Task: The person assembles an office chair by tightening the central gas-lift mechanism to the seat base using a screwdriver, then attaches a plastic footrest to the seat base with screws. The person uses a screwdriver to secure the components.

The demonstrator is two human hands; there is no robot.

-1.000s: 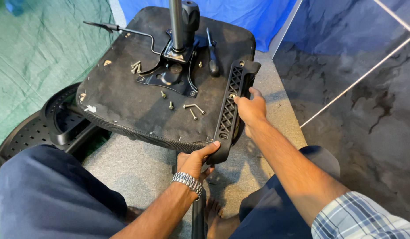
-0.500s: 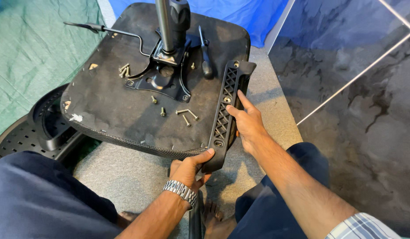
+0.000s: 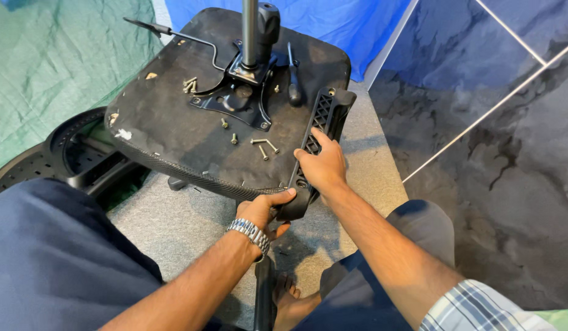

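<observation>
From the head camera we look down on an upturned office chair seat point(image 3: 173, 122), its black underside facing up and resting over a grey carpeted floor point(image 3: 173, 227). Along the seat's right edge lies a black plastic armrest bracket point(image 3: 317, 132) with a lattice of openings. Our left hand point(image 3: 263, 211), with a metal watch point(image 3: 249, 235) on its wrist, is closed on the near end of that bracket, thumb laid over the seat's front corner. Our right hand point(image 3: 322, 167) lies on the bracket's middle with fingers bent over it, pressing or holding; we cannot tell whether it truly grips.

In the middle of the seat sits the black metal mechanism plate point(image 3: 235, 101), from which a grey gas cylinder point(image 3: 249, 30) rises upright. A thin lever point(image 3: 173, 34) runs off to the upper left. A black-handled screwdriver point(image 3: 293, 79) lies just beside the plate. Loose bolts point(image 3: 264, 146) lie scattered on the seat near our right hand, and more lie at the upper left point(image 3: 189, 84). A black perforated chair part point(image 3: 69, 153) lies on the floor to the left.
</observation>
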